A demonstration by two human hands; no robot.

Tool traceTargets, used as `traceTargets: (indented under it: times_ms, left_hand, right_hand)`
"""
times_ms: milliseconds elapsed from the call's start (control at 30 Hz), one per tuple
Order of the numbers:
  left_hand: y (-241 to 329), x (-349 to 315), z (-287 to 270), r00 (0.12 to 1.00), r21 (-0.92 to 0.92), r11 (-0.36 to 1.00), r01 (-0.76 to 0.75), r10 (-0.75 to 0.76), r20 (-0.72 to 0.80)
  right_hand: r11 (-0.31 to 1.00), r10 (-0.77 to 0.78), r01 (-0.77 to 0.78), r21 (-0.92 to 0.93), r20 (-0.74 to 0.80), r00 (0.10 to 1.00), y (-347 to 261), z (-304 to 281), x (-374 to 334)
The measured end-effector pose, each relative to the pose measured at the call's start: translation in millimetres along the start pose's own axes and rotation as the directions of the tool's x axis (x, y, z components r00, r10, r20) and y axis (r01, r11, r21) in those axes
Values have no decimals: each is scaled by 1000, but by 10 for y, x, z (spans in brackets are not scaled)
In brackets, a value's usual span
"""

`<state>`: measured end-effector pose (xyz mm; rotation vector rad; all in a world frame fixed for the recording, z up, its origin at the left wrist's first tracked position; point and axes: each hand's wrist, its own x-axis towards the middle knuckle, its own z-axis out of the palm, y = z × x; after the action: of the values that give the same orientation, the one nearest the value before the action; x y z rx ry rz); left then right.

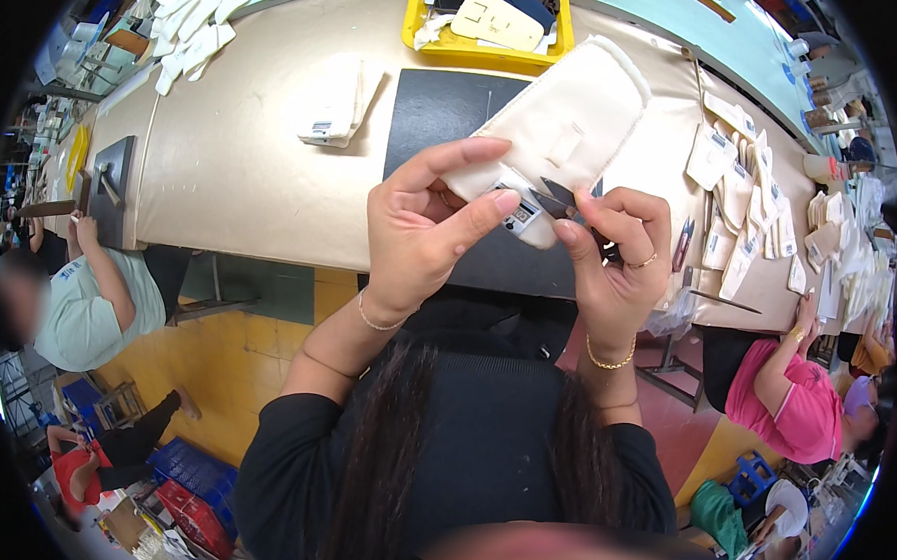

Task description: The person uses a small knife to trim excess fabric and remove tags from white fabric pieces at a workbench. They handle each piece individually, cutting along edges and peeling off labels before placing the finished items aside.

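Left hand is pinching the tagged corner of the cream cloth piece above the table while right hand is gripping small snips there; blades risk nicking fabric.

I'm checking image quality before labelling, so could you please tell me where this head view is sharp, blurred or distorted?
In the head view, the left hand, right hand and cream fabric piece are sharp and evenly lit, without glare; the table edges bow from fisheye distortion, black corners vignette the frame, and a pinkish smear at the bottom edge is out of focus.
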<state>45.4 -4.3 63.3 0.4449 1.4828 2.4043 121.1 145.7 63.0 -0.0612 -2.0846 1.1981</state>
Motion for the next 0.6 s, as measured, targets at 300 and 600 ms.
traceTargets:
  times_ms: [300,600]
  left_hand:
    - [52,37,-31,997,-34,996,77,-76,23]
    - [25,88,-36,983,-213,960,182,-174,54]
  right_hand:
    - [992,-97,101,-82,48,994,-6,17,29]
    - [985,-124,130,-116,59,991,-22,20,46]
